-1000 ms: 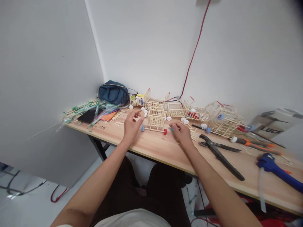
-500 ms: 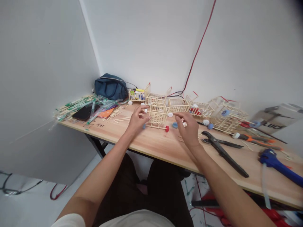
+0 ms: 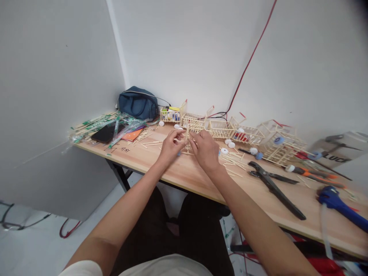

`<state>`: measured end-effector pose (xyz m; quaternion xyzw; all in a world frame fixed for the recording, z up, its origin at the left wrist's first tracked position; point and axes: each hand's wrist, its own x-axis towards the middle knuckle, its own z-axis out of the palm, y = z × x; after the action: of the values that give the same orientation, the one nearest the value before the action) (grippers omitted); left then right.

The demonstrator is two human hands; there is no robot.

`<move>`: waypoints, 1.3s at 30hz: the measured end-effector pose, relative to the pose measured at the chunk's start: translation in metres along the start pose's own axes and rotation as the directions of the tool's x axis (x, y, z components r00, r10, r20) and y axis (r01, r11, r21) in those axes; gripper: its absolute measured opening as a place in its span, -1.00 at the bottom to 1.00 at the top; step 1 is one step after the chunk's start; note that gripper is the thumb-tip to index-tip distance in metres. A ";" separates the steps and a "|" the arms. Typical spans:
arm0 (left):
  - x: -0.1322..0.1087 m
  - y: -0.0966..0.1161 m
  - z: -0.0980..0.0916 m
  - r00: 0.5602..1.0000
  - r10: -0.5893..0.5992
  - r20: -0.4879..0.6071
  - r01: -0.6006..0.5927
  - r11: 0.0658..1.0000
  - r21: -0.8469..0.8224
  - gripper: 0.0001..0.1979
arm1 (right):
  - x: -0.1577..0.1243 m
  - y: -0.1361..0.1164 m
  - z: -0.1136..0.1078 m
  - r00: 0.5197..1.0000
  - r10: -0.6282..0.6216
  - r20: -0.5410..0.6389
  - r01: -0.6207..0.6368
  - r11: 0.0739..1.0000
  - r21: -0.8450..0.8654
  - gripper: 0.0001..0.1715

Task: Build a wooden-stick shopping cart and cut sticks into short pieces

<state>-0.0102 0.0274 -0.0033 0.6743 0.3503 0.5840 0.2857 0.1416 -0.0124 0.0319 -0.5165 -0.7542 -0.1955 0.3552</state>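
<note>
Both hands are meeting now: the left hand [image 3: 170, 147] and right hand [image 3: 206, 151], apart a moment ago, are pinching the stick cart [image 3: 189, 141] from 2 sides. It's sitting mid-table [image 3: 186, 176], half hidden between their fingers, so reaching is giving way to handling.

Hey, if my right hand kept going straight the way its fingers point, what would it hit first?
The small stick cart: the right hand points left and away, and its fingers seem to touch it. Past it, likely another stick cart by the wall.
</note>
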 end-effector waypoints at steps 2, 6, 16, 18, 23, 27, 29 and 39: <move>0.000 -0.001 0.001 1.000 0.000 -0.009 0.000 1.000 0.018 -0.58 | 0.001 0.001 0.003 1.000 -0.005 -0.002 0.005 1.000 -0.016 -0.73; -0.001 -0.002 0.002 1.000 -0.005 -0.021 0.006 0.998 0.067 -0.62 | 0.002 0.003 0.007 1.000 -0.017 0.003 0.017 0.999 -0.039 -0.73; 0.001 -0.001 0.003 0.999 -0.008 -0.038 0.013 0.991 0.132 -0.65 | 0.002 0.004 0.007 0.999 -0.013 0.033 0.014 0.999 -0.031 -0.67; 0.001 0.000 0.003 0.999 -0.007 -0.036 0.011 0.991 0.130 -0.66 | 0.002 0.003 0.006 0.999 -0.017 0.033 0.019 0.998 -0.055 -0.69; -0.002 0.007 -0.005 0.996 0.005 -0.085 0.003 0.996 0.088 -0.68 | -0.002 0.004 -0.013 1.000 0.002 -0.029 0.000 0.996 0.085 -0.65; -0.011 0.015 -0.015 0.978 -0.020 -0.205 0.016 1.000 -0.022 -0.70 | -0.023 0.018 -0.037 0.966 0.218 -0.137 -0.166 0.935 0.315 -0.58; -0.019 0.019 -0.015 0.968 -0.083 -0.235 0.047 0.987 -0.151 -0.71 | -0.037 0.026 -0.042 0.923 0.369 -0.113 -0.299 0.868 0.397 -0.53; -0.054 0.043 0.022 0.860 -0.508 0.054 0.371 0.548 -0.750 -0.66 | -0.071 0.039 -0.026 0.839 0.536 0.090 -0.482 0.656 0.581 -0.47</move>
<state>0.0132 -0.0415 -0.0043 0.3375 0.2645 0.6385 0.6391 0.2008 -0.0598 -0.0061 -0.5633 -0.5849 0.1294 0.5691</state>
